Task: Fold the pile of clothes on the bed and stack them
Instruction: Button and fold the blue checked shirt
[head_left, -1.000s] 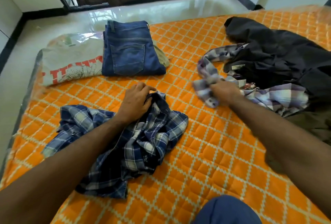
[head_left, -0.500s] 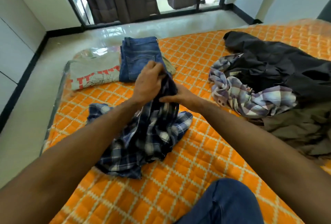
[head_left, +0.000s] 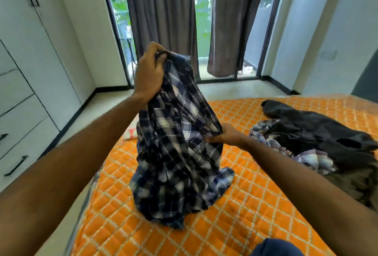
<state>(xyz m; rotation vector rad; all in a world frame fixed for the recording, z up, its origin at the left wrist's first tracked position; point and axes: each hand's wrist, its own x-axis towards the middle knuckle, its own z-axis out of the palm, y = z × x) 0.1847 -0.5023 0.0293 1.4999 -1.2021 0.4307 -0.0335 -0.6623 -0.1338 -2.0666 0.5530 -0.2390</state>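
Observation:
A dark blue plaid shirt hangs crumpled above the orange quilted bed, its lower end still resting on the cover. My left hand grips the shirt's top edge, raised high. My right hand pinches the shirt's side, lower and to the right. The unfolded pile lies at the right: a black garment over a pale purple plaid shirt. The shirt I hold hides the folded stack at the bed's far left, apart from a corner of a cream printed tee.
White wardrobe and drawers line the left wall. Dark curtains hang over a glass door ahead. A strip of floor runs between the bed and the drawers. My knee in blue jeans shows at the bottom edge.
My right hand let go of the purple plaid shirt and came to the blue one. Both hands lifted the blue plaid shirt off the bed. The view tilted up.

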